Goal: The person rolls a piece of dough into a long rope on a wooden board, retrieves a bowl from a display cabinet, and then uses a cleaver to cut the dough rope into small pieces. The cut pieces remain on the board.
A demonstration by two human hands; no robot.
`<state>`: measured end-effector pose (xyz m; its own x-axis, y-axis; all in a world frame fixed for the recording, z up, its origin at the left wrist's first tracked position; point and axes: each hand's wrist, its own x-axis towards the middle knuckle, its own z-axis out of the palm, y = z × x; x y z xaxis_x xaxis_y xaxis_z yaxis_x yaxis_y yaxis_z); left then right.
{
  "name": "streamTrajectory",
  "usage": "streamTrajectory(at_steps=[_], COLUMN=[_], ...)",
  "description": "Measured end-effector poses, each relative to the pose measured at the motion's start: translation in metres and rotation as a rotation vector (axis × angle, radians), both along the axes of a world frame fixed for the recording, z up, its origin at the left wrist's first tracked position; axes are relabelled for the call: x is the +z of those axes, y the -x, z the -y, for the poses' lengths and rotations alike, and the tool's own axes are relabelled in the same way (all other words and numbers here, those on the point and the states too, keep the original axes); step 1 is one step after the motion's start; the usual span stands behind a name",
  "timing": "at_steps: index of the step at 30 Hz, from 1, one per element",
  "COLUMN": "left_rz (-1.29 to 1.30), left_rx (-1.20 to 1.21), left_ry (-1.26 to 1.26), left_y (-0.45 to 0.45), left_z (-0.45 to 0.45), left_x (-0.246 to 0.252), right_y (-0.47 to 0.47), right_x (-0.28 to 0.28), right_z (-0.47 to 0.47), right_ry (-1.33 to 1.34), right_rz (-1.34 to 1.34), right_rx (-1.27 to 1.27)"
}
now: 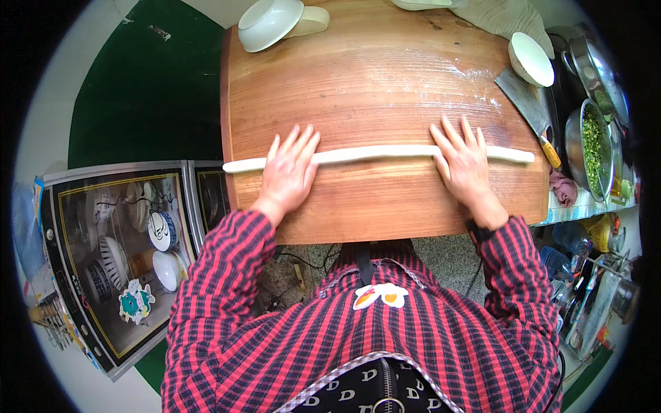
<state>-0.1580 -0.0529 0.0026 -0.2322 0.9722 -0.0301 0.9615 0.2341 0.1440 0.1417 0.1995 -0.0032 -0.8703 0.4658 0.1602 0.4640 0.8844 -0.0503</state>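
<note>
A long, thin rope of white dough (377, 153) lies across the wooden board (361, 206). My left hand (289, 173) rests flat over its left part, palm down, with the fingers pointing away from me. Over the right part lies my right hand (462, 162), also palm down, its fingers spread. The dough passes beneath both palms, which hide short stretches of it. Its left tip reaches the board's left edge, while the right tip stops a little short of the right edge. Neither hand's fingers are wrapped around the dough.
At the right edge lies a cleaver (524, 100) with a wooden handle, beside a white bowl (531, 59). Further right stands a metal bowl of chopped greens (594, 149). An overturned white bowl (271, 23) sits far left. Flour traces (465, 72) mark the board. A glass-fronted cabinet (119, 258) stands left.
</note>
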Motion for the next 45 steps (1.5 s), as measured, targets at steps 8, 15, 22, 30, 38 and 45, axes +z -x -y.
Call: streamTrajectory(at_steps=[8,15,22,30,38,45], left_rz=[0.013,-0.071,0.049,-0.140,-0.071,0.006], left_rx=[0.167,0.060,0.080,0.277,0.395,0.108], left_ry=[-0.026,-0.041,0.094,-0.043,-0.112,-0.092], left_y=[0.001,0.016,-0.029,0.062,0.108,0.074], left_z=[0.005,0.012,0.079,-0.009,-0.010,0.072], left_x=[-0.008,-0.005,0.013,-0.009,-0.005,-0.003], right_y=[-0.012,-0.017,-0.072,0.029,0.222,0.161], right_x=[0.002,-0.004,0.008,-0.003,-0.001,0.001], right_z=[-0.001,-0.019,0.030,-0.077,-0.007,0.078], right_ry=[0.040,-0.085,0.138,-0.180,-0.191,0.059], right_rz=[0.046,0.022,0.300,0.213,-0.092,0.025], right_rx=[-0.084,-0.064,-0.107,-0.221,0.006,0.177])
